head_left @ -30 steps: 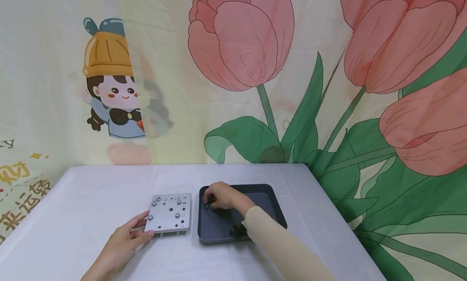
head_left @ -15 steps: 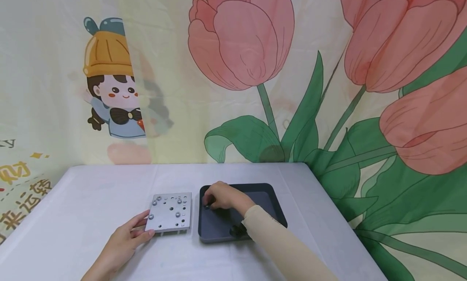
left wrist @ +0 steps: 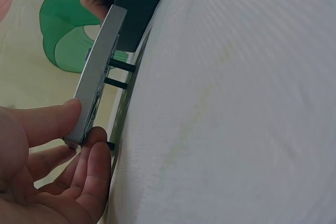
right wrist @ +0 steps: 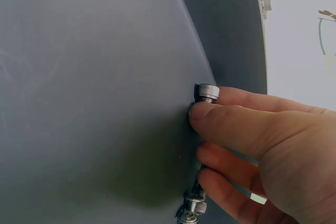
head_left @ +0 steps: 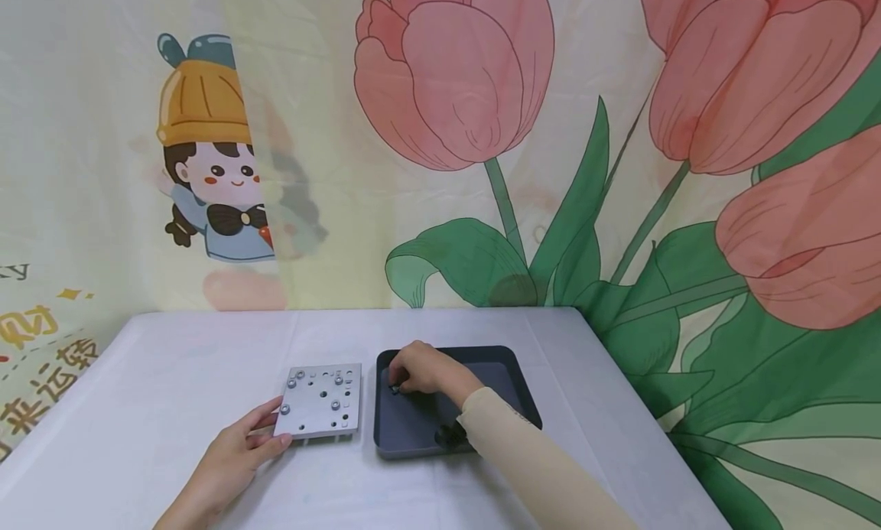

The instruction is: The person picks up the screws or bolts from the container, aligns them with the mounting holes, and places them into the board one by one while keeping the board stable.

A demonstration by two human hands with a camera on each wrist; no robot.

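Observation:
A square silver metal plate [head_left: 306, 411] with drilled holes and several socket-head screws in it lies left of a dark tray [head_left: 413, 444]. My left hand [head_left: 230, 461] grips the plate's near left corner between thumb and fingers. In the left wrist view, black screw shanks [left wrist: 122, 65] stick out below the plate, which stands off the white cloth. Inside the tray, near its left side, my right hand [head_left: 430, 371] pinches a socket-head screw [right wrist: 209, 92] with a knurled head. More metal hardware [right wrist: 193, 207] lies below those fingers, partly hidden.
Another dark cluster of small parts [head_left: 449, 436] sits near the tray's front wall, partly covered by the right sleeve [head_left: 526, 446]. The white table [head_left: 206, 362] ends at a printed tulip backdrop [head_left: 454, 79].
My right fingers have shifted slightly to the right within the tray. The left hand and the plate have stayed where they were.

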